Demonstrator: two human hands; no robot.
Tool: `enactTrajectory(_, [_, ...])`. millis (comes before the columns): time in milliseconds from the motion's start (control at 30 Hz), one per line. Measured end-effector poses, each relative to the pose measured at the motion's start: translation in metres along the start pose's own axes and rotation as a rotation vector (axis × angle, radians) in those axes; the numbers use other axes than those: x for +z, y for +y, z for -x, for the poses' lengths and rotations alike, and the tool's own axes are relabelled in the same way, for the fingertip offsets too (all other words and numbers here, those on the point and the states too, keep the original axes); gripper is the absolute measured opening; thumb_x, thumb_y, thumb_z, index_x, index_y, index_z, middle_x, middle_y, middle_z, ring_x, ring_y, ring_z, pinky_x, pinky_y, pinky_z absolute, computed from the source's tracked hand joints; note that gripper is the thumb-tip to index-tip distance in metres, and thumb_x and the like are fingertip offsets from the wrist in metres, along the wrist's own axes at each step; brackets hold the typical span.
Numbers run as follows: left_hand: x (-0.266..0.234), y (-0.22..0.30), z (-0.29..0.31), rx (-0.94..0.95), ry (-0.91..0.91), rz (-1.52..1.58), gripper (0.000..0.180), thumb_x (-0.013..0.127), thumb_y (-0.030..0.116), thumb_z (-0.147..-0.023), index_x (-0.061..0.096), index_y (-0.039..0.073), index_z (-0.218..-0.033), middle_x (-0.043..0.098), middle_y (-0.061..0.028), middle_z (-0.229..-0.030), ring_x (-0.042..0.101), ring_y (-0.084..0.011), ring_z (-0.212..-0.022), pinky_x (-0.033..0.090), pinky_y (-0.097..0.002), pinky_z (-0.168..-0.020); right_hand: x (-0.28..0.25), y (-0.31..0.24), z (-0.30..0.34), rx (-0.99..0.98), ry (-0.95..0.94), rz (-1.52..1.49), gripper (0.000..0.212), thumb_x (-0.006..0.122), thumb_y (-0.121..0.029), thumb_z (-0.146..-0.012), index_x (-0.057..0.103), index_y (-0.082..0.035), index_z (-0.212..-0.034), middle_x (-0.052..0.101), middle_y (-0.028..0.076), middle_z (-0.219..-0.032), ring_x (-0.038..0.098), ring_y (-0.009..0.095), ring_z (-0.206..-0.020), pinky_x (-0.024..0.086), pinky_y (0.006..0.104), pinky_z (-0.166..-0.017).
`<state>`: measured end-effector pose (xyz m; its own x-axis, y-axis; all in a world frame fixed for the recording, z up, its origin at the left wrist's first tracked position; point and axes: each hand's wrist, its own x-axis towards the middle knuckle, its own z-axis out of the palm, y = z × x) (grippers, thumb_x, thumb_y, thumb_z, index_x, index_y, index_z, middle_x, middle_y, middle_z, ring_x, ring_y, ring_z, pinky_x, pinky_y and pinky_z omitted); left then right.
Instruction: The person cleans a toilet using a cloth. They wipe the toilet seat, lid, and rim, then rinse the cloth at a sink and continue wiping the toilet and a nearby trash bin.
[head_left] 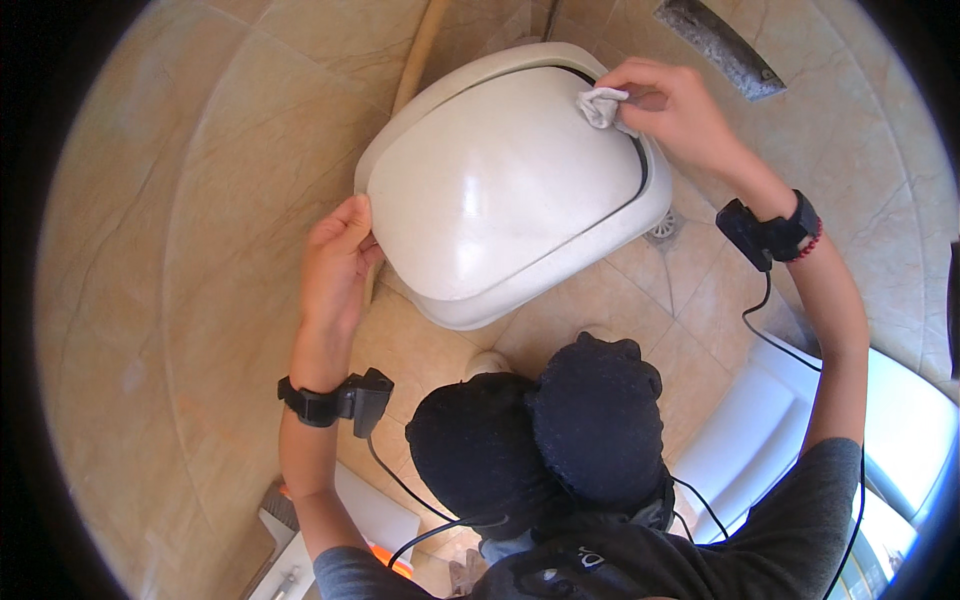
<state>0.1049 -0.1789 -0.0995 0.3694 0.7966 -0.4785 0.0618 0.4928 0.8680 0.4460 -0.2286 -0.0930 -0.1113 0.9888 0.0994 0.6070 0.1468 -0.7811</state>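
Note:
A white bin with a domed swing lid (490, 190) stands in front of me, a dark gap showing along part of the lid's edge. My left hand (340, 245) grips the bin's rim at its left side, thumb on top and fingers curled underneath. At the far right corner of the lid, my right hand (670, 108) pinches a crumpled white cloth (602, 106). The cloth rests against the lid's surface near the gap. Both wrists carry black strapped devices with cables.
Beige tiles surround the bin, with a round floor drain (663, 226) to its right. A wooden pole (416, 55) leans behind it. White glossy fixtures (750, 430) stand at lower right; a white box-like thing (365, 505) is at lower left. My knees (600, 420) are close to the bin.

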Motion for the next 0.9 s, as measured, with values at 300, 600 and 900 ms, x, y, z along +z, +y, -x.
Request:
enactTrajectory(300, [-0.001, 0.004, 0.0, -0.001, -0.019, -0.084, 0.029, 0.044, 0.027, -0.092, 0.057, 0.003, -0.101, 0.062, -0.0032, -0.095, 0.058, -0.01, -0.083, 0.043, -0.0247, -0.077, 0.011, -0.061, -0.059, -0.418, 0.032, 0.058, 0.023, 0.051, 0.002, -0.067, 0.061, 0.0, -0.087, 0.061, 0.017, -0.086, 0.059, 0.031, -0.082, 0.047, 0.036, -0.071])
enactTrajectory(600, [-0.003, -0.002, 0.0, 0.013, -0.013, -0.042, 0.028, 0.045, 0.028, -0.091, 0.057, 0.004, -0.098, 0.063, -0.003, -0.092, 0.058, -0.0095, -0.08, 0.043, -0.0244, -0.074, 0.01, -0.036, -0.04, -0.307, 0.038, 0.31, 0.026, 0.055, -0.002, -0.07, 0.062, -0.003, -0.095, 0.063, 0.007, -0.083, 0.06, 0.014, -0.077, 0.048, 0.0281, -0.07])
enactTrajectory(900, [-0.008, -0.005, -0.002, 0.002, -0.057, -0.028, 0.028, 0.044, 0.025, -0.091, 0.054, 0.002, -0.105, 0.061, -0.0039, -0.099, 0.058, -0.0106, -0.085, 0.044, -0.0252, -0.078, 0.005, -0.012, 0.0, 0.049, 0.142, 0.172, 0.026, 0.055, -0.004, -0.067, 0.062, -0.005, -0.093, 0.061, 0.014, -0.079, 0.059, 0.028, -0.069, 0.048, 0.0342, -0.066])
